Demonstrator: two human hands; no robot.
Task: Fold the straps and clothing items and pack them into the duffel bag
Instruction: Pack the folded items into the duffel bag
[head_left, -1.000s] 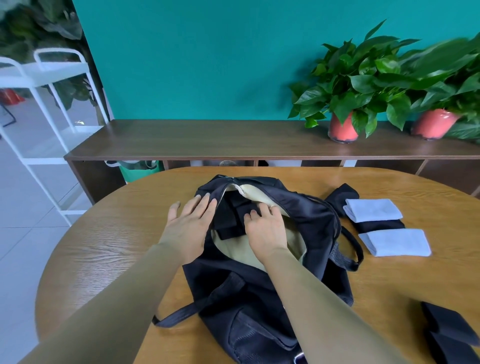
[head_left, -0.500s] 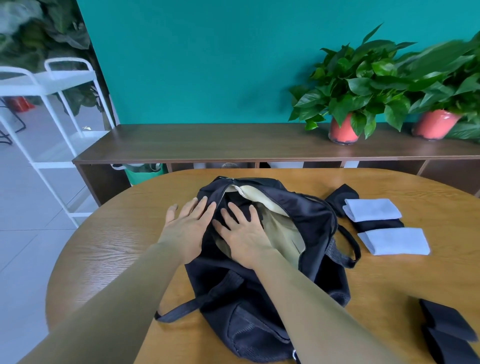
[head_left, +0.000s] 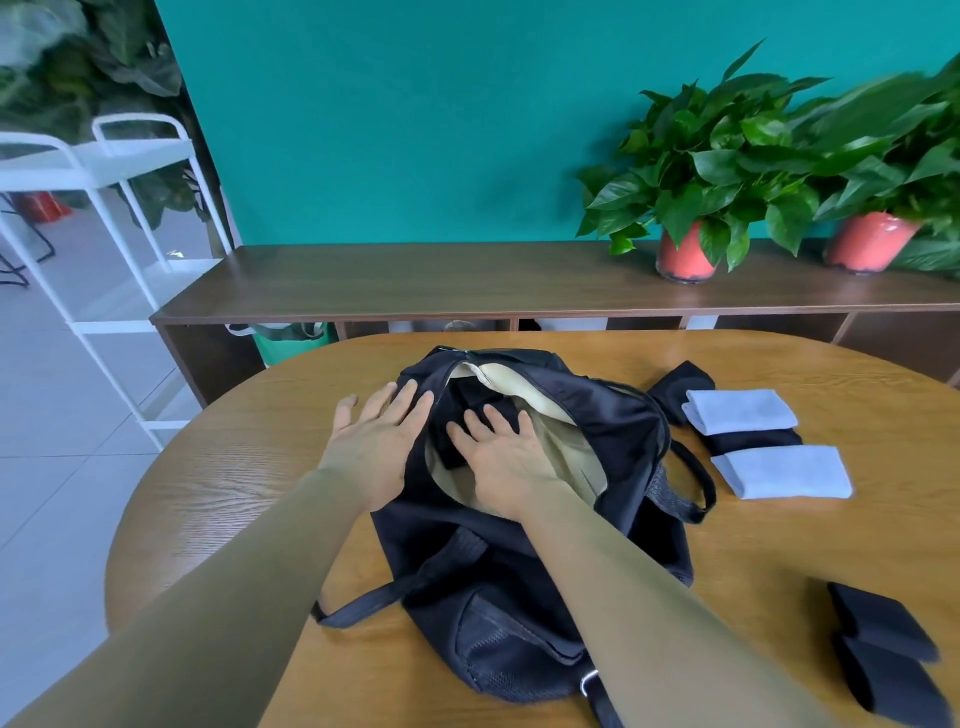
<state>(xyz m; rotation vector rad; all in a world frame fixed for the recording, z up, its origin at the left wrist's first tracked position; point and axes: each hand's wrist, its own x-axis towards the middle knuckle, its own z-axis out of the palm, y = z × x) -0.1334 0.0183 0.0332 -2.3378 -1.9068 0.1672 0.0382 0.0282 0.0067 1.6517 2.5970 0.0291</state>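
Note:
A black duffel bag (head_left: 618, 431) with a beige lining lies unzipped on the round wooden table (head_left: 249, 467). My left hand (head_left: 382, 444) lies flat with straight fingers on the bag's left edge. Inside the opening, my right hand (head_left: 506, 454) presses flat on a folded black item (head_left: 475, 405). To the right of the bag lie two folded light-blue cloths (head_left: 740, 410) (head_left: 784, 470) on a black garment (head_left: 753, 439). Two folded black pieces (head_left: 883, 647) sit near the table's right front edge.
A dark wooden sideboard (head_left: 467, 280) runs behind the table, carrying two potted plants in red pots (head_left: 685, 254) (head_left: 867, 241). A white metal shelf cart (head_left: 104, 218) stands at the far left on the tiled floor. A black strap (head_left: 358, 605) trails from the bag's front left.
My right hand slid left inside the bag and flattened its fingers on the black item. My left hand stayed on the bag's edge.

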